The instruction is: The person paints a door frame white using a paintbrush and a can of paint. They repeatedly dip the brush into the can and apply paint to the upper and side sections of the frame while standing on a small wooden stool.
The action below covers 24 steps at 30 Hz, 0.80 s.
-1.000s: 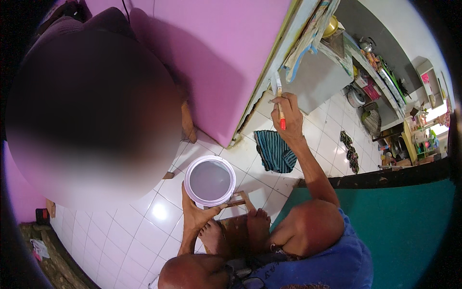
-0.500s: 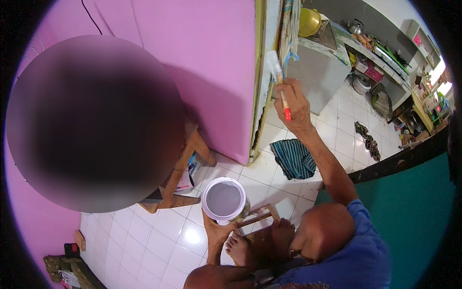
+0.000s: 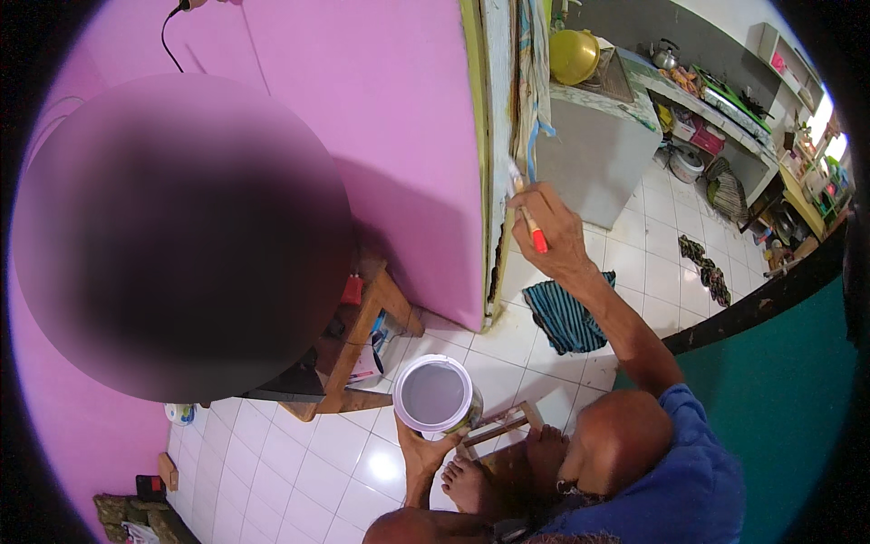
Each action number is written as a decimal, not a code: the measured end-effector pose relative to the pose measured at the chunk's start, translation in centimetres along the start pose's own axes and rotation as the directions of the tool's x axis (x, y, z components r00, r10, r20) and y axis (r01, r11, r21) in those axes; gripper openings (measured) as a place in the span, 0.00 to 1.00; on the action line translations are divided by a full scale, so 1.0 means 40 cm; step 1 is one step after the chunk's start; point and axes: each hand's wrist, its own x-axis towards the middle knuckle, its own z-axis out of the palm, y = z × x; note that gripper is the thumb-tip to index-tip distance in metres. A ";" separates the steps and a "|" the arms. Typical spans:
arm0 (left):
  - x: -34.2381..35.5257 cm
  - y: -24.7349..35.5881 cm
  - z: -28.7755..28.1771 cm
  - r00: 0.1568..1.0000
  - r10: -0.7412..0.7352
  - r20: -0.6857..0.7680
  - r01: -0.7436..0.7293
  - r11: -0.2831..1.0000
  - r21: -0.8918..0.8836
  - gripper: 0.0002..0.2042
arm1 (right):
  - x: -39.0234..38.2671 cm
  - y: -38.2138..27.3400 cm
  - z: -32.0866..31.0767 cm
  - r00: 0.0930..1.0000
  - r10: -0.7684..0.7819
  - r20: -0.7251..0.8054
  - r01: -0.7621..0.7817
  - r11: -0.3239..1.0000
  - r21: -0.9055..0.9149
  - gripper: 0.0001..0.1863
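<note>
My right hand [image 3: 550,231] grips a paintbrush [image 3: 536,238] with a red-tipped wooden handle, its whitish bristles at a pale, patchily painted door frame [image 3: 498,109] beside the pink wall [image 3: 408,109]. A draped cloth [image 3: 528,100] hangs just behind the frame. Low in the middle, my left hand [image 3: 426,449] holds a white-rimmed bucket [image 3: 433,394] of pale grey paint from below and the side. A small wooden frame [image 3: 507,422] lies by my bare feet [image 3: 467,480].
Striped cloth [image 3: 566,308] lies on the tiled floor [image 3: 299,476]. A wooden stool [image 3: 372,331] stands left, partly behind a large blurred disc. A kitchen counter [image 3: 603,154] with a yellow basin [image 3: 574,56] is beyond the opening. A teal panel [image 3: 761,381] is at right.
The view has shifted, so the bucket and wall sit further right. Since half a second ago the brush tip has moved down along the door frame. My left hand still holds the bucket.
</note>
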 end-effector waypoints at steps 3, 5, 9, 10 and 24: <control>-0.004 -0.007 0.001 1.000 0.024 -0.013 -0.024 1.000 0.016 0.52 | 0.080 -0.026 -0.036 0.976 -0.108 -0.187 0.103 0.994 -0.035 0.12; 0.001 -0.020 0.003 0.998 0.054 -0.018 -0.054 0.998 0.019 0.52 | 0.131 -0.016 -0.045 0.957 -0.177 -0.231 0.161 0.983 -0.089 0.11; 0.002 0.012 0.013 0.999 0.032 -0.016 -0.032 0.999 0.009 0.52 | 0.086 -0.013 -0.042 1.000 -0.029 -0.011 0.029 0.998 -0.056 0.14; -0.003 0.031 0.015 1.000 0.010 -0.014 -0.010 1.000 -0.004 0.52 | 0.079 -0.019 -0.048 0.999 -0.040 -0.021 0.039 0.999 -0.029 0.14; -0.004 0.026 0.003 0.999 0.025 0.030 -0.024 0.999 -0.022 0.54 | 0.152 -0.069 -0.097 0.988 -0.093 -0.126 0.092 0.996 -0.017 0.14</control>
